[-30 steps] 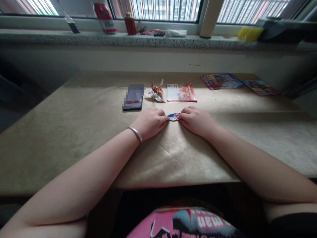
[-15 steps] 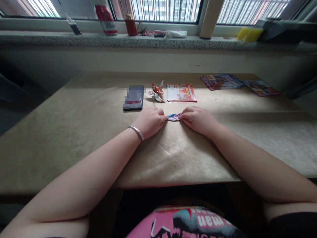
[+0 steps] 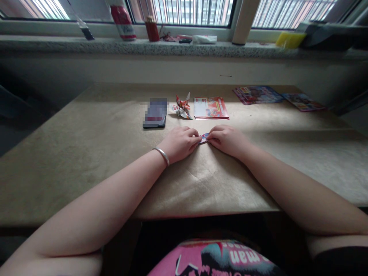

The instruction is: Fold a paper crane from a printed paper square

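Observation:
A small folded piece of printed paper (image 3: 204,138), blue and pink, lies on the tan table (image 3: 86,153) between my two hands. My left hand (image 3: 179,143), with a silver bangle on its wrist, pinches the paper's left end with curled fingers. Pressed to the paper's right end is my right hand (image 3: 228,140), its fingers also curled and closed. Only a sliver of the paper shows between the fingertips.
Behind my hands lie a dark phone (image 3: 155,113), a folded paper crane (image 3: 182,107) and a stack of red printed sheets (image 3: 210,108). Two magazines (image 3: 257,94) rest at the far right. The windowsill (image 3: 86,45) holds a red can, a cup and small items.
My hands have drawn closer together over the paper, so less of it shows now. The left hand has shifted slightly right.

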`<state>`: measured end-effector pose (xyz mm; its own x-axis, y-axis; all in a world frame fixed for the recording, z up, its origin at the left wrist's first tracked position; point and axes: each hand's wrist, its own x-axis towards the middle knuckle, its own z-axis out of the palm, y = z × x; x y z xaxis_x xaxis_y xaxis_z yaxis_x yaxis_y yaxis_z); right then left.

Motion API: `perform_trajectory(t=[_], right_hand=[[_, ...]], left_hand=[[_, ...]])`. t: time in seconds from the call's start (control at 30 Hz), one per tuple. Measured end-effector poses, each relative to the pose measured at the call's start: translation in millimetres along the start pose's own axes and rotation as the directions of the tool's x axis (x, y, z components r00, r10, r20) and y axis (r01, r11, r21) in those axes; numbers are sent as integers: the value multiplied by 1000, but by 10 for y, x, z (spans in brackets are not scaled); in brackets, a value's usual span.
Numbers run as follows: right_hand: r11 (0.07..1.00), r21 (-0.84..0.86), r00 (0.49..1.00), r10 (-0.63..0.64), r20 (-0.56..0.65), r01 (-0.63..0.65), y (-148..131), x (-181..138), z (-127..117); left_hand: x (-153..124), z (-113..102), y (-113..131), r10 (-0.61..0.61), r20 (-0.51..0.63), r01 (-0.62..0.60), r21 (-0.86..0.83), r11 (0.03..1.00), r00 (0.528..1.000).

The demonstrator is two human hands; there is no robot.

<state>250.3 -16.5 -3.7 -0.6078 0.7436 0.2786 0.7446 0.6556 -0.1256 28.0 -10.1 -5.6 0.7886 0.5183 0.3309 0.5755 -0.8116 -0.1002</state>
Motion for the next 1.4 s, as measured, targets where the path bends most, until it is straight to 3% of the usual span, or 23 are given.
perform_trajectory(t=[0.33,0.53,0.67,0.83,1.0,1.1,1.2,1.4], right_hand=[[960,-215,979,198,59,-181,84,-58,-145],[941,-268,973,227,39,-209,61,-75,-174],[959,-246,987,154,36,-140,70,-78,-155],[998,27,992,65,-109,-62,118,-56,-42],[986,165,998,-7,-58,16,112,-34,33],[990,137,1000,-9,-30,13,93,-35,11],[999,5,999,-40,-17,40,71,-36,-44],[992,-111,999,-53,6,53,38,-49,-97]], left_hand=[[-20,12,-10,-11,16,11,-5,1000,1000],[-27,35,-46,2,-32,-3,-30,1000,999],[-30,55,-76,-5,-58,0,-73,997,998],[-23,77,-114,-4,-63,-3,-117,993,998],[-16,86,-134,4,-71,-14,-134,991,997],[-37,58,-145,-35,-50,28,-143,989,998],[-76,13,-176,-57,-24,52,-176,983,998],[-119,-40,-236,49,16,-44,-238,970,999]])
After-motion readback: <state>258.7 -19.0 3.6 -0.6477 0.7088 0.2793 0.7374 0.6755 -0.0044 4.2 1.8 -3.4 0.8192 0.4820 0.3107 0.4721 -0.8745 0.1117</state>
